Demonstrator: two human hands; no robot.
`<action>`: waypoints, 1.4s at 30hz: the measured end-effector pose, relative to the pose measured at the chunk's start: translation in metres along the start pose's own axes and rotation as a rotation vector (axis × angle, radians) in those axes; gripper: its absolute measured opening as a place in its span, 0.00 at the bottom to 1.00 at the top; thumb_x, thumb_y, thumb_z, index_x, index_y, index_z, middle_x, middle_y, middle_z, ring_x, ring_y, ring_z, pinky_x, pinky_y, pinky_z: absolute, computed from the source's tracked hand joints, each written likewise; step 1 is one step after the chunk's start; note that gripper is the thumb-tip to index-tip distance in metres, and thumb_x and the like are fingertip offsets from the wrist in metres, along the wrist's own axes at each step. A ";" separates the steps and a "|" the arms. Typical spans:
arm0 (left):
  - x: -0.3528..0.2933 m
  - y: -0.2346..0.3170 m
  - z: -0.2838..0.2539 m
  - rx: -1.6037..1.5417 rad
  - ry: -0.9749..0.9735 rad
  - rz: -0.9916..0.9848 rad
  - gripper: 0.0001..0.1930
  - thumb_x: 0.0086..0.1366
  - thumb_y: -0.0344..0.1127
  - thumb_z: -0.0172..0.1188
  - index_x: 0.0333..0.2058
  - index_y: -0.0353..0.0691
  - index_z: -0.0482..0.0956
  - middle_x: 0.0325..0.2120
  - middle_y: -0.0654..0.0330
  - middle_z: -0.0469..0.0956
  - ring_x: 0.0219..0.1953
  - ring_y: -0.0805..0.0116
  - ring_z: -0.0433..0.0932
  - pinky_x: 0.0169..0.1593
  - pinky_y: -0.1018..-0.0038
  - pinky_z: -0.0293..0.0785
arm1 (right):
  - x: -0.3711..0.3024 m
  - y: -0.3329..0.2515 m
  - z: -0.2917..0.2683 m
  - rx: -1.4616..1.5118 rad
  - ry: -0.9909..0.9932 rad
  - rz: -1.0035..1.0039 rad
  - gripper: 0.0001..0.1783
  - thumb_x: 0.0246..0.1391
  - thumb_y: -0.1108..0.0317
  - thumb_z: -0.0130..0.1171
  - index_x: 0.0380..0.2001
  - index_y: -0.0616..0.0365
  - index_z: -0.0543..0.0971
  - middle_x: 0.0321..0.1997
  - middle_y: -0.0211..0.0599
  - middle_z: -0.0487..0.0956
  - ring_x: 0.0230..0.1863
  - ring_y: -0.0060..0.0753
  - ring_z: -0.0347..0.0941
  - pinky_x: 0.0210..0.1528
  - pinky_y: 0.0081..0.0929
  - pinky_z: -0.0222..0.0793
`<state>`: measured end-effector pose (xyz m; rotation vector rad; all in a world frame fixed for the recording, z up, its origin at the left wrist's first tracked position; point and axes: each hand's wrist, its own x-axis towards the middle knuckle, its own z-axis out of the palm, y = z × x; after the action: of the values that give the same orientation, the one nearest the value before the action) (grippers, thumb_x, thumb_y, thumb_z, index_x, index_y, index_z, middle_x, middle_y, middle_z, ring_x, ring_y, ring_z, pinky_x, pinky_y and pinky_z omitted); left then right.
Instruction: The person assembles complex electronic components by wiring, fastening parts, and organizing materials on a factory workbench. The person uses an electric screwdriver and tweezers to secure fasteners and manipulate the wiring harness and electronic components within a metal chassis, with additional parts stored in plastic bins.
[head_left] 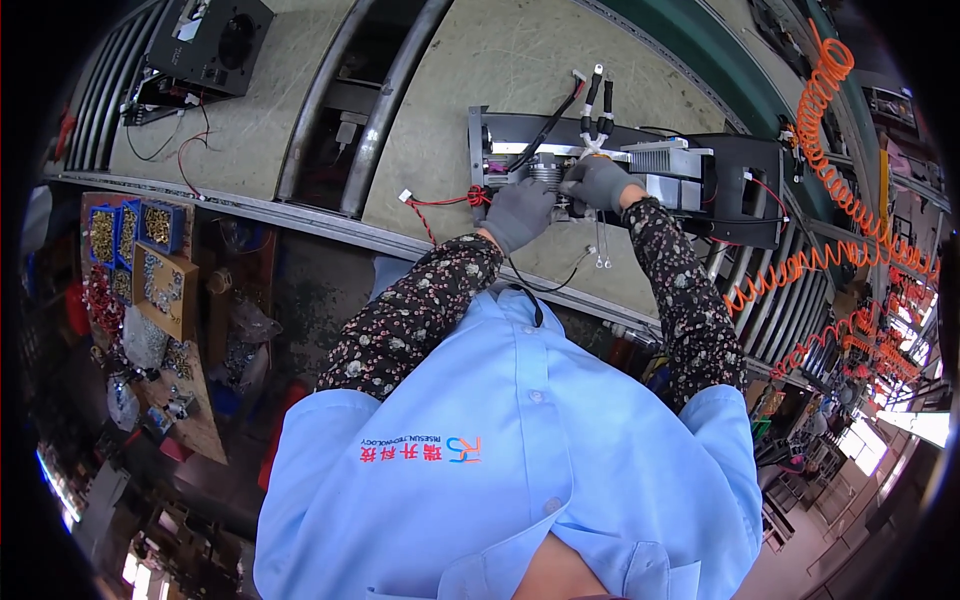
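Observation:
An open black metal chassis (748, 180) lies on the bench in front of me, with silver finned heatsinks (665, 160) inside it. My left hand (520, 213), in a grey glove, is at its left part with bent fingers beside a ribbed metal part (546, 172). Close by on the right, my gloved right hand (600, 184) has its fingers drawn together at the foot of thick black cables (597, 112) that stand up with metal lugs. What either hand's fingertips hold is hidden. A red twisted wire (440, 201) with a white plug runs out at the left.
Another black unit with a fan (212, 45) stands at the upper left. Metal rollers (375, 110) cross the bench. Blue bins of small fasteners (130, 235) sit on a board (200, 400) at lower left. Orange coiled hoses (820, 130) hang at right.

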<state>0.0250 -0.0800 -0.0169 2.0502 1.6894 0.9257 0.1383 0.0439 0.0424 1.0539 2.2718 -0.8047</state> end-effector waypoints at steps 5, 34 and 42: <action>0.003 0.002 -0.003 0.017 -0.020 0.000 0.06 0.40 0.34 0.56 0.20 0.42 0.71 0.20 0.61 0.68 0.25 0.63 0.71 0.25 0.68 0.68 | 0.004 0.006 0.006 0.041 0.005 0.100 0.14 0.38 0.57 0.56 0.26 0.55 0.79 0.29 0.40 0.76 0.32 0.40 0.72 0.38 0.28 0.66; 0.005 -0.001 -0.008 0.031 -0.129 -0.023 0.09 0.45 0.40 0.58 0.23 0.42 0.75 0.22 0.58 0.70 0.25 0.60 0.71 0.28 0.67 0.67 | -0.016 -0.003 0.017 0.109 0.189 0.150 0.12 0.41 0.61 0.52 0.29 0.53 0.78 0.30 0.38 0.77 0.33 0.36 0.73 0.37 0.28 0.67; 0.010 0.006 -0.020 -0.115 -0.159 -0.054 0.11 0.45 0.40 0.60 0.27 0.41 0.77 0.24 0.55 0.73 0.25 0.56 0.73 0.29 0.68 0.67 | -0.031 -0.037 0.037 0.171 0.580 0.357 0.11 0.44 0.64 0.47 0.25 0.57 0.77 0.28 0.39 0.77 0.31 0.35 0.74 0.32 0.29 0.69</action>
<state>0.0175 -0.0748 0.0042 1.9387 1.5632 0.8008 0.1336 -0.0166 0.0477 1.9097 2.3707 -0.6007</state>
